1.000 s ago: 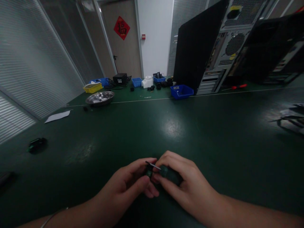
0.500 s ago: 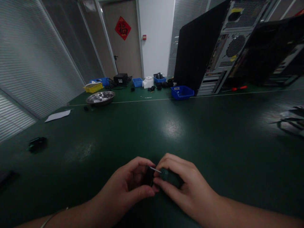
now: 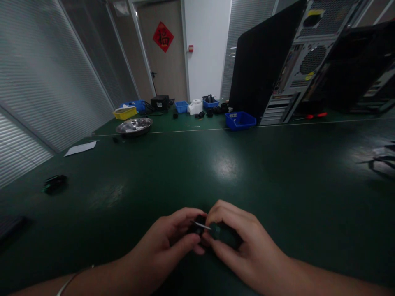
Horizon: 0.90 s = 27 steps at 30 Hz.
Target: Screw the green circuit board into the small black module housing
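Near the bottom centre of the head view, my left hand [image 3: 173,238] is closed around a small black part [image 3: 197,227], mostly hidden by the fingers. My right hand [image 3: 243,238] grips the dark green handle of a screwdriver [image 3: 219,232]. Its thin metal shaft points left across the black part; whether the tip touches it is too blurred to tell. The fingertips of both hands meet or nearly meet at the part.
The green table [image 3: 173,164] bears a metal bowl [image 3: 134,126], a blue bin [image 3: 240,121], a yellow tray [image 3: 125,112] and a paper sheet [image 3: 80,148]. A dark object [image 3: 54,183] lies left. Behind right stands a black computer case [image 3: 265,65].
The black part has turned in my left fingers, and the screwdriver shaft lies a little lower, with more of its handle showing. The whole view has shifted slightly.
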Available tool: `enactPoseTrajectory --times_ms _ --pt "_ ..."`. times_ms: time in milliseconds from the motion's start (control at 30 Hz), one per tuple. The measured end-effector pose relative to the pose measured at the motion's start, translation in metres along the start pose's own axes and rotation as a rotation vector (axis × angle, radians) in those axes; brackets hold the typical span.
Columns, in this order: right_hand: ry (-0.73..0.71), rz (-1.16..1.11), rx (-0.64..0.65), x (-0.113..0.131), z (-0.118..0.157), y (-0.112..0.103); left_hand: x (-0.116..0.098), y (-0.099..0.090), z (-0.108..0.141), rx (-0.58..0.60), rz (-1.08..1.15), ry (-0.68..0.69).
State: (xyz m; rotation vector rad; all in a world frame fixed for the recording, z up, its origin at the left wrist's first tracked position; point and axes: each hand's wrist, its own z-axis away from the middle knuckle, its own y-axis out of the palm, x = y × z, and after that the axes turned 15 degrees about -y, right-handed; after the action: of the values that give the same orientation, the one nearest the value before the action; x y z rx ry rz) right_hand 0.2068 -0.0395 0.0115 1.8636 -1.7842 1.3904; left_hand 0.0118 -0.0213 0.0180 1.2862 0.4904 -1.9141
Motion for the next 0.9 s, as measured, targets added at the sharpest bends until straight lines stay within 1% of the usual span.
enactPoseTrajectory --times_ms 133,200,233,267,333,367,433,467,500,533,567,633,667,700,767,833,867,900 --pt "-0.033 -0.039 -0.01 0.001 -0.001 -0.002 0.006 -0.005 -0.002 0.019 0.09 0.07" --pt "-0.025 -0.038 0.013 0.002 -0.001 -0.003 0.004 -0.016 -0.007 -0.031 0.132 0.097" --pt "-0.016 -0.033 0.025 0.002 0.0 -0.004 0.001 -0.024 -0.009 -0.103 0.162 0.107" --pt "-0.003 -0.03 0.037 0.002 0.0 -0.004 -0.005 -0.035 -0.012 -0.213 0.205 0.127" --pt "0.017 -0.032 0.055 0.003 0.001 -0.005 -0.019 -0.064 -0.016 -0.507 0.332 0.19" --pt "0.027 -0.04 0.066 0.003 0.001 -0.006 -0.026 -0.081 -0.016 -0.636 0.395 0.251" --pt "0.03 -0.049 0.066 0.003 0.002 -0.006 -0.038 -0.118 -0.014 -0.738 0.481 0.357" --pt "0.039 -0.055 0.072 0.003 0.002 -0.007 -0.041 -0.136 -0.011 -0.853 0.516 0.406" --pt "0.043 -0.056 0.072 0.003 0.002 -0.007 -0.043 -0.153 -0.007 -0.966 0.551 0.426" --pt "0.046 -0.056 0.074 0.003 0.001 -0.007 -0.044 -0.168 -0.003 -1.039 0.556 0.435" --pt "0.047 -0.055 0.075 0.003 0.001 -0.007 -0.043 -0.181 0.001 -1.11 0.567 0.432" --pt "0.048 -0.047 0.069 0.003 0.0 -0.007 -0.04 -0.197 0.008 -1.172 0.576 0.418" --pt "0.052 -0.041 0.064 0.003 0.0 -0.006 -0.039 -0.201 0.009 -1.185 0.589 0.42" --pt "0.057 -0.037 0.062 0.004 0.0 -0.006 -0.039 -0.201 0.01 -1.17 0.592 0.42" --pt "0.068 -0.034 0.061 0.004 0.001 -0.007 -0.04 -0.195 0.007 -1.105 0.574 0.416" --pt "0.082 -0.044 0.069 0.005 0.001 -0.007 -0.044 -0.179 0.001 -1.008 0.527 0.38" --pt "0.09 -0.05 0.073 0.005 0.001 -0.007 -0.046 -0.167 -0.003 -0.982 0.51 0.349" --pt "0.101 -0.055 0.071 0.004 0.002 -0.007 -0.046 -0.153 -0.007 -0.917 0.473 0.315"
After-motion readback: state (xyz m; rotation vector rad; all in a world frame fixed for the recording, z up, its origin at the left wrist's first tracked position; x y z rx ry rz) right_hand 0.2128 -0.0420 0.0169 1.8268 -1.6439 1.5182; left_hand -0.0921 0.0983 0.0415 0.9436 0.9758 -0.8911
